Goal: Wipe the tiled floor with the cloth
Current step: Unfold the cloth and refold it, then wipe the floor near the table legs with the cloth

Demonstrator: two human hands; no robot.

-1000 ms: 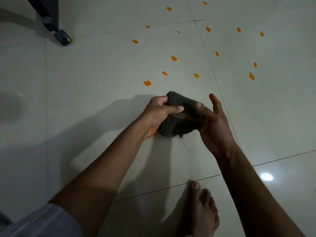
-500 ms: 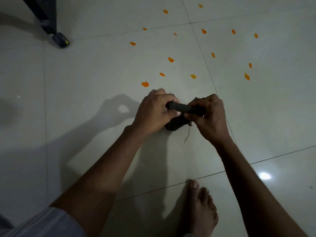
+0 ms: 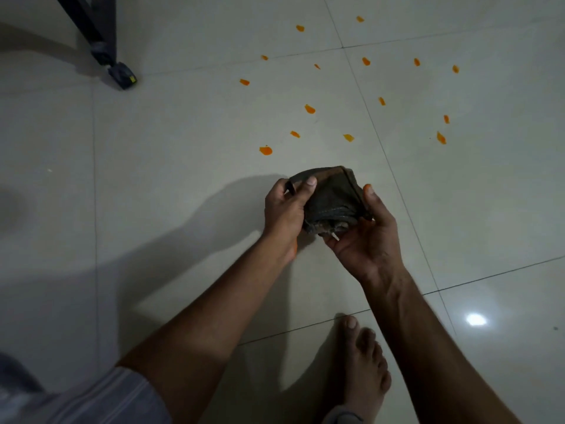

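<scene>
1. We look down on a pale tiled floor (image 3: 171,185) w/ thin dark grout lines. Both our bare forearms reach fwd into the middle of the view.
2. Left hand (image 3: 286,209) grips the left edge of a dark folded cloth (image 3: 331,198); thumb on top, fingers curled underneath.
3. Right hand (image 3: 365,237) cups the cloth from the right & below, palm up, thumb raised against its right side. So both hands are closed round the cloth, none spare.
4. The cloth sits between the hands, lifted off the floor, not yet touching the tiles. Prob. held this way to fold it into a pad w/ a usable face before wiping.
5. Orange spots (image 3: 265,150) lie scattered over the tiles just beyond the cloth, approx. a dozen or more; nearest one is near the cloth's top edge. We judge these still need wiping.
6. A bare foot (image 3: 360,362) rests on the floor at bottom right; a dark furniture leg (image 3: 101,41) stands top left.
</scene>
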